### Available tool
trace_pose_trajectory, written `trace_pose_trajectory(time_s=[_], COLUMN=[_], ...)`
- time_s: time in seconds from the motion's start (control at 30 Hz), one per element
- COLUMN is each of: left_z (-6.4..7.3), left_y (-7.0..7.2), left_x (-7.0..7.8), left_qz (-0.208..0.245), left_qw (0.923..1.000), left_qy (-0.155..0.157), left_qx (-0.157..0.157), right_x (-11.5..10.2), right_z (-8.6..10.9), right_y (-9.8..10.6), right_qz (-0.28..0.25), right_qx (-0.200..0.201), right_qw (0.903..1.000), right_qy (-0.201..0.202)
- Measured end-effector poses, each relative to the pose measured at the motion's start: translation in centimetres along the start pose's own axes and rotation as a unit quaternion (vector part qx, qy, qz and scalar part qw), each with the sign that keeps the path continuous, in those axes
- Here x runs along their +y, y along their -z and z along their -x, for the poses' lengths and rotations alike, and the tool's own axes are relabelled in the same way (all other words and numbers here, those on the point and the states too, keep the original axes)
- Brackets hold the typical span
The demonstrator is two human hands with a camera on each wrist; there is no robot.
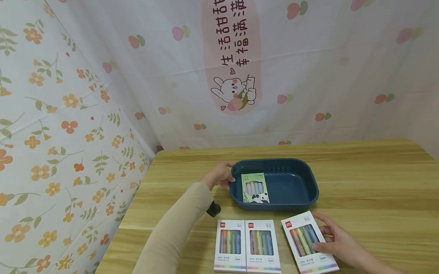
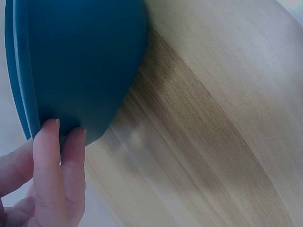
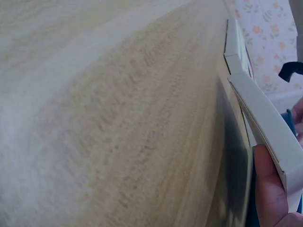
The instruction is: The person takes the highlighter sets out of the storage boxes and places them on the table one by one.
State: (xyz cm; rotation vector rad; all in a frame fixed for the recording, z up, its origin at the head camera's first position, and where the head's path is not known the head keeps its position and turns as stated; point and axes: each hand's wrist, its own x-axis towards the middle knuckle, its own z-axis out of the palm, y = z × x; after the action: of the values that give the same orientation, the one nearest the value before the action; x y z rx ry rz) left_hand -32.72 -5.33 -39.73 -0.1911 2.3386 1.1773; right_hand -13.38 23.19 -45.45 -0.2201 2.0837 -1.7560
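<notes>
Patterned cloth is hanging behind a wood-grain worktop; two hands are working around a blue tray.
Left hand is pinching the tray's left rim, fingers lying against the outer wall; right hand is pinching a white marker box at its right edge, thumb on the front, the box sitting slanted just in front of the tray. Two matching boxes are lying side by side to its left, while a green panda box is occupying the tray's left part. Advisable, in judgement: steadying the rim gently and supporting the box from beneath (its window is probably the weakest part).
</notes>
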Motion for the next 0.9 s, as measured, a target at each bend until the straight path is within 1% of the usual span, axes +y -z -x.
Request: trace_pose_trajectory(time_s=[0.17,0.23,0.4,0.47,0.57,0.63,0.7,0.8,0.87,0.9], left_z=[0.1,0.2,0.3,0.3,0.4,0.4,0.3,0.2,0.1,0.1], left_y=[0.1,0.1,0.2,0.1,0.1,0.1,0.1,0.0,0.0,0.0], left_x=[0.0,0.0,0.2,0.2,0.3,0.3,0.3,0.2,0.2,0.2], left_qz=[-0.002,-0.003,-0.005,-0.006,-0.004,-0.003,-0.002,-0.004,0.000,-0.001], left_qw=[1.0000,1.0000,1.0000,1.0000,1.0000,1.0000,1.0000,0.9999,1.0000,1.0000], left_qy=[-0.001,0.000,0.002,0.003,0.003,0.004,0.006,0.006,0.005,0.004], left_qx=[0.000,0.000,0.002,0.003,0.004,0.005,0.006,0.007,0.005,0.003], right_x=[0.2,0.3,0.3,0.3,0.4,0.5,0.6,0.6,0.6,0.5], right_z=[-0.2,-0.3,-0.4,-0.4,-0.6,-0.7,-0.9,-1.1,-1.3,-1.3], right_y=[-0.5,-0.8,-1.5,-1.7,-1.8,-1.8,-1.9,-2.0,-2.1,-2.1], right_qz=[0.009,0.004,-0.014,-0.016,-0.009,0.005,0.034,0.093,0.125,0.135], right_qx=[0.024,0.035,0.053,0.058,0.057,0.049,0.051,0.075,0.096,0.099], right_qw=[0.9994,0.9984,0.9958,0.9954,0.9944,0.9943,0.9927,0.9869,0.9810,0.9798], right_qy=[-0.025,-0.044,-0.073,-0.075,-0.089,-0.094,-0.103,-0.108,-0.113,-0.109])
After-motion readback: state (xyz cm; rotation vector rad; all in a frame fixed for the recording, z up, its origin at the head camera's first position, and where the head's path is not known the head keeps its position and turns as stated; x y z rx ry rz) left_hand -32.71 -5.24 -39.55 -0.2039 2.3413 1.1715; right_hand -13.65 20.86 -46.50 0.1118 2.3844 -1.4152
